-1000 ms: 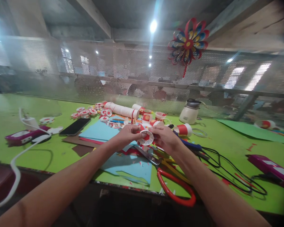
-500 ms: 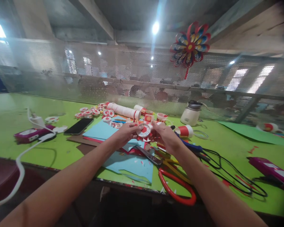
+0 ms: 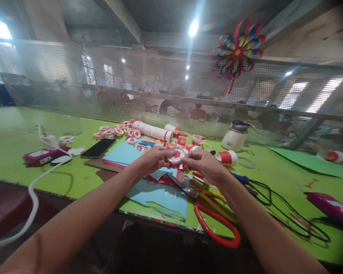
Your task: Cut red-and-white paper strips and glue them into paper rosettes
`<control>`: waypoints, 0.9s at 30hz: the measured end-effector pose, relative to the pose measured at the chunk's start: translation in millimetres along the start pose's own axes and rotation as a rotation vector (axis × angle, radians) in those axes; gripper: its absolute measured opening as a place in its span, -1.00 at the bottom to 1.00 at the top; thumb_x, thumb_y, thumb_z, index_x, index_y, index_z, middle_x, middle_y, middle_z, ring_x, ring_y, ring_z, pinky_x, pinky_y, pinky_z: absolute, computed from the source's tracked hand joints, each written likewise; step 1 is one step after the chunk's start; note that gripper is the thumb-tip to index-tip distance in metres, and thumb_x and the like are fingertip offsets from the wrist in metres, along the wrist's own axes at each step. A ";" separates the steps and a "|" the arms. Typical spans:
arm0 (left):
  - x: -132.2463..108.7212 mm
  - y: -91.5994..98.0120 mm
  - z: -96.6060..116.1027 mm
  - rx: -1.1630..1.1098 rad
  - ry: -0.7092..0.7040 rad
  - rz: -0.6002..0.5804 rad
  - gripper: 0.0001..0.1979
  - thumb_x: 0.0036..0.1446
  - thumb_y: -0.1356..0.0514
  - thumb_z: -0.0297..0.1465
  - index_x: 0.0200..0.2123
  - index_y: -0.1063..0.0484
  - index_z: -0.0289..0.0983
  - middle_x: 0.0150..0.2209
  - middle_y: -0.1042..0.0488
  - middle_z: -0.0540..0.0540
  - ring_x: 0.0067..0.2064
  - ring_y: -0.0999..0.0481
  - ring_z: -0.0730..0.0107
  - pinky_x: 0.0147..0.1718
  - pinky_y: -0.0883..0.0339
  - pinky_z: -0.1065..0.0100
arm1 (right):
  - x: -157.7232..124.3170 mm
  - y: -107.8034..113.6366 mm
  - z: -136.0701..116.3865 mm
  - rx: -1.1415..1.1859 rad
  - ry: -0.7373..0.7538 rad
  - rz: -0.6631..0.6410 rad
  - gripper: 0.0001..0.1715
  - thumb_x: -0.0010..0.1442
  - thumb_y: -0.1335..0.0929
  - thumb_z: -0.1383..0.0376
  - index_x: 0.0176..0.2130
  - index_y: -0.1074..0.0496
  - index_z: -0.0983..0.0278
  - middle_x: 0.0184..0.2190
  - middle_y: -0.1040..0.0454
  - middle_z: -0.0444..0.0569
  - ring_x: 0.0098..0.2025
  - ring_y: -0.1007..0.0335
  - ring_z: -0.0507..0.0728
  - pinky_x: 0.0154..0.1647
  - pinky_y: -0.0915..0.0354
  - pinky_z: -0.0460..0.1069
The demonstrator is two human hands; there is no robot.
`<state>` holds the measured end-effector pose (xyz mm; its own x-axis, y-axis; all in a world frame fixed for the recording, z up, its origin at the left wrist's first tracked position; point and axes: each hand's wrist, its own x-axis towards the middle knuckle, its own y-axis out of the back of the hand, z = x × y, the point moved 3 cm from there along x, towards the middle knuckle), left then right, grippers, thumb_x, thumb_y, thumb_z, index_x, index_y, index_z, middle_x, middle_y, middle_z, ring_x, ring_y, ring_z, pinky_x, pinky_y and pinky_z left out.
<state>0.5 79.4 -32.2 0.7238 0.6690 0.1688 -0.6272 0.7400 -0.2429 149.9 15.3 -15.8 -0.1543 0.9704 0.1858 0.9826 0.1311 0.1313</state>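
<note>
A round red-and-white paper disc (image 3: 175, 156), with dark marks round its white rim, is held up between my two hands above the table. My left hand (image 3: 156, 159) pinches its left side, thumb on the face. At the right edge, my right hand (image 3: 202, 163) closes thumb and fingers on the rim. Red flaps or paper parts show just below the disc; whether they belong to it I cannot tell. Beneath the hands lie large scissors (image 3: 216, 225) with red and yellow handles, on light-blue paper sheets (image 3: 160, 201) strewn with scraps.
Behind are a stack of white cups (image 3: 151, 130), a pile of red-and-white discs (image 3: 108, 133) and a jug (image 3: 234, 136). A phone (image 3: 98, 148) and purple device (image 3: 42, 155) lie left. Black cables (image 3: 270, 198) run right. A colourful paper pinwheel (image 3: 238, 52) stands before a perforated screen (image 3: 148, 82).
My right hand has shifted its fingers to the disc's right edge, with thumb and fingertips now showing there. The disc has tilted slightly. The whole view has shifted a little.
</note>
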 end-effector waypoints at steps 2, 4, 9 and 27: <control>-0.4 -1.0 0.0 -0.048 0.033 -0.019 -0.83 -0.01 -0.27 -0.40 -0.45 -0.46 -0.44 -0.49 -0.47 -0.16 -0.45 -0.43 0.44 -0.47 -0.26 0.42 | -0.3 -0.8 -0.9 -0.007 0.013 0.007 -0.69 -0.10 -0.50 0.12 -0.57 -0.46 0.31 -0.64 -0.44 -0.10 -0.58 -0.31 0.00 -0.46 -0.24 -0.03; -0.6 -1.2 -0.3 -0.091 0.054 -0.032 -0.85 -0.01 -0.26 -0.43 -0.43 -0.47 -0.45 -0.48 -0.48 -0.16 -0.45 -0.44 0.44 -0.46 -0.27 0.41 | -0.3 -1.4 -0.6 -0.010 0.024 0.030 -0.68 -0.11 -0.50 0.11 -0.57 -0.48 0.31 -0.66 -0.44 -0.11 -0.60 -0.30 -0.01 -0.48 -0.23 -0.03; -0.7 -0.5 -1.9 -0.192 0.070 -0.048 -0.89 0.03 -0.24 -0.45 -0.40 -0.47 -0.43 -0.45 -0.48 -0.14 -0.42 -0.44 0.45 -0.41 -0.30 0.41 | -0.1 -5.0 -2.0 -0.062 0.142 0.115 -0.66 -0.09 -0.48 0.08 -0.62 -0.48 0.29 -0.69 -0.43 -0.11 -0.62 -0.28 0.00 -0.52 -0.22 -0.03; 1.0 0.2 3.6 -0.251 -0.011 0.036 -0.86 0.03 -0.23 -0.45 -0.32 -0.49 -0.40 -0.35 -0.51 -0.16 -0.37 -0.46 0.44 -0.37 -0.33 0.41 | -2.9 -5.4 -2.4 -0.225 0.341 0.231 -0.55 0.07 -0.36 -0.03 -0.56 -0.48 0.26 -0.62 -0.43 -0.07 -0.53 -0.29 0.06 -0.47 -0.22 -0.01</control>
<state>0.0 80.4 -28.5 0.6981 0.6966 0.1653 -0.5611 0.6757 -0.4781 144.7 11.3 -14.7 0.0034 0.8420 0.5394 0.9543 -0.1639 0.2498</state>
